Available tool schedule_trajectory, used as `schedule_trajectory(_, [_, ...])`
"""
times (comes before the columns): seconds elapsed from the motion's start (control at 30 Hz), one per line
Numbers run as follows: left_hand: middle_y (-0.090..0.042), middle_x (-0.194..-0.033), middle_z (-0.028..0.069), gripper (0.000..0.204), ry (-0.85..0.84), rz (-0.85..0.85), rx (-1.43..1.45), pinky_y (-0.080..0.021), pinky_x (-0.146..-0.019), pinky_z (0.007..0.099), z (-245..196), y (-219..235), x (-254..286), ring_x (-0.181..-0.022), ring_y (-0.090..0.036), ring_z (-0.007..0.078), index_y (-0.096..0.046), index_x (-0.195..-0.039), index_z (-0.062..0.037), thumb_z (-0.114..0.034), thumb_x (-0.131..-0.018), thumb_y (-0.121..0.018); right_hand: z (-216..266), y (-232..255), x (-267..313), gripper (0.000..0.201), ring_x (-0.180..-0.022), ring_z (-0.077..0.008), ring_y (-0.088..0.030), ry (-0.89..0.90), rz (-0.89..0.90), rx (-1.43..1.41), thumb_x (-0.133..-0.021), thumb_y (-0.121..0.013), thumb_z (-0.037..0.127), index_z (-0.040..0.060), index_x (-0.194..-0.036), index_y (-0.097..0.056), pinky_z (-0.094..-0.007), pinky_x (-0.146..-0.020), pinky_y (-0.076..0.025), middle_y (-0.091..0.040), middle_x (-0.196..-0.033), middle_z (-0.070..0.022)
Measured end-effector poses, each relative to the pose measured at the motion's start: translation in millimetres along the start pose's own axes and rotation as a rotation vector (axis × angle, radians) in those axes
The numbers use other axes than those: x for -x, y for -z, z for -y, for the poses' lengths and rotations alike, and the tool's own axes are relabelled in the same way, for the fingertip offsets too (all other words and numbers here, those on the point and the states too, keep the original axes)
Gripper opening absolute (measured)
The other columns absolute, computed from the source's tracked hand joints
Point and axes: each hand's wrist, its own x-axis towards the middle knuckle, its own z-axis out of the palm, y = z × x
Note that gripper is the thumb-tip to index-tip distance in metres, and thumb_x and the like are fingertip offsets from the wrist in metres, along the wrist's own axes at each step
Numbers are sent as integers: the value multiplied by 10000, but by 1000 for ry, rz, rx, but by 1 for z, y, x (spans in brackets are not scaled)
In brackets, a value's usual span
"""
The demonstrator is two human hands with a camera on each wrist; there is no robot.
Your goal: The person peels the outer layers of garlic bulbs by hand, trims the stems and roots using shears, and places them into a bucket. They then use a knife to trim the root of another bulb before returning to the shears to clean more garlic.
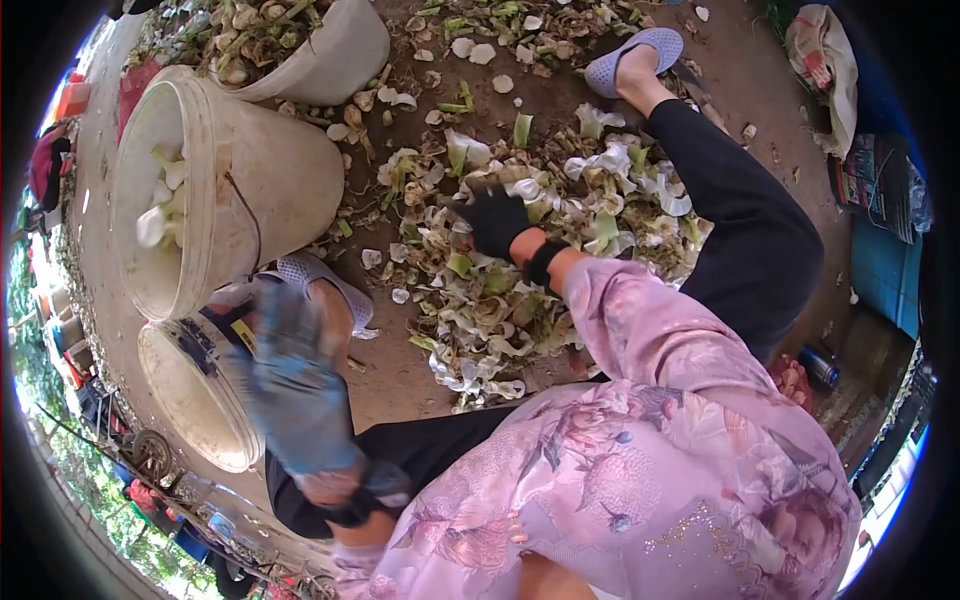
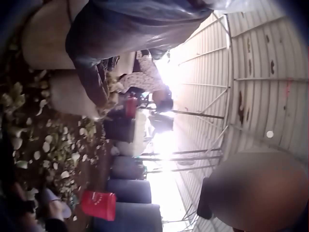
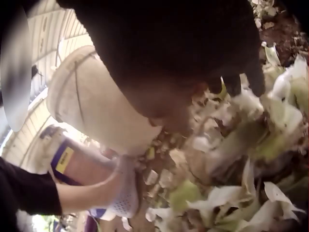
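Observation:
My left hand, in a blurred blue-grey glove, is raised beside the white bucket, fingers extended and nothing seen in them. Inside that bucket lie several pale bulbs, one of them blurred. In the left wrist view the glove fills the top. My right hand, in a black glove, reaches over the heap of peels and leaves with its fingers spread. The right wrist view has this hand dark against the heap; what its fingertips touch is hidden.
A second white container with bulbs and stalks stands at the upper left, and another bucket below the first. Feet in perforated shoes flank the heap. A sack lies upper right. A red bucket stands near blue barrels.

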Motion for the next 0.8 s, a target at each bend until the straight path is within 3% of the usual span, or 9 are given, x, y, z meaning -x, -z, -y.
schedule_trajectory(0.1, [-489, -1204, 163, 501, 187, -65, 55, -456, -859, 398, 44, 23, 7, -1061, -515, 282, -428, -1215, -14, -403, -904, -383, -10, -79, 28, 524, -1186, -492, -277, -130, 120, -1, -804, -511, 286, 258, -1305, -358, -576, -933, -266, -309, -1353, -144])
schedule_trajectory(0.17, [-524, -1147, 159, 427, 267, -256, 14, -505, -756, 379, 68, 25, 8, -983, -557, 273, -479, -1142, -16, -363, -902, -415, -8, -36, 70, 400, -1193, -440, -318, 181, 400, 226, -827, -444, 233, 287, -1222, -467, -553, -977, -226, -343, -1339, -132])
schedule_trajectory(0.2, [-524, -1147, 159, 427, 274, -263, 28, -505, -756, 379, 74, 25, 5, -983, -557, 273, -479, -1142, -16, -363, -902, -415, -21, -37, 89, 385, -1118, -344, -456, 394, 290, 303, -794, -462, 223, 274, -1172, -518, -511, -923, -330, -464, -1247, -119])
schedule_trajectory(0.23, [-531, -1130, 157, 399, 243, -251, -47, -511, -733, 371, 77, 22, 0, -968, -562, 273, -488, -1118, -15, -343, -900, -427, -16, -12, 86, 387, -963, -259, -576, 220, 744, 98, -728, -523, 218, 251, -1112, -565, -439, -816, -432, -584, -1073, -111])
schedule_trajectory(0.33, [-560, -1063, 153, 318, 195, -256, -128, -520, -687, 351, 85, 16, -8, -888, -589, 259, -502, -1072, -7, -266, -892, -463, -39, 13, 63, 319, -826, -283, -608, 289, 1027, -364, -655, -584, 200, 173, -969, -628, -411, -691, -473, -624, -857, -115])
schedule_trajectory(0.47, [-587, -989, 136, 243, 246, -295, -224, -516, -665, 324, 92, 21, -11, -793, -605, 216, -514, -1033, 1, -182, -878, -480, -22, 38, 22, 230, -802, -278, -610, -10, 91, -47, -690, -556, 138, 128, -910, -619, -392, -650, -478, -612, -866, -133])
schedule_trajectory(0.67, [-598, -957, 109, 226, 232, -338, -408, -500, -631, 278, 99, 26, -17, -749, -595, 170, -521, -1015, 4, -172, -876, -497, -27, -26, -18, 273, -810, -328, -599, 7, 118, 5, -725, -535, 146, 139, -991, -594, -431, -641, -477, -584, -943, -155])
schedule_trajectory(0.73, [-590, -964, 128, 229, 208, -335, -503, -510, -619, 305, 104, 29, -17, -722, -592, 191, -517, -1034, -6, -160, -864, -510, -32, -16, -15, 402, -799, -275, -610, -75, 94, -139, -745, -582, 183, 103, -1131, -504, -352, -685, -487, -595, -941, -123])
schedule_trajectory(0.8, [-594, -937, 94, 225, 179, -319, -540, -490, -602, 257, 107, 27, -18, -706, -575, 143, -520, -1042, -9, -108, -843, -548, -27, 11, -2, 380, -817, -204, -608, -88, 116, -1115, -790, -584, 186, 82, -1138, -473, -319, -701, -495, -590, -955, -76])
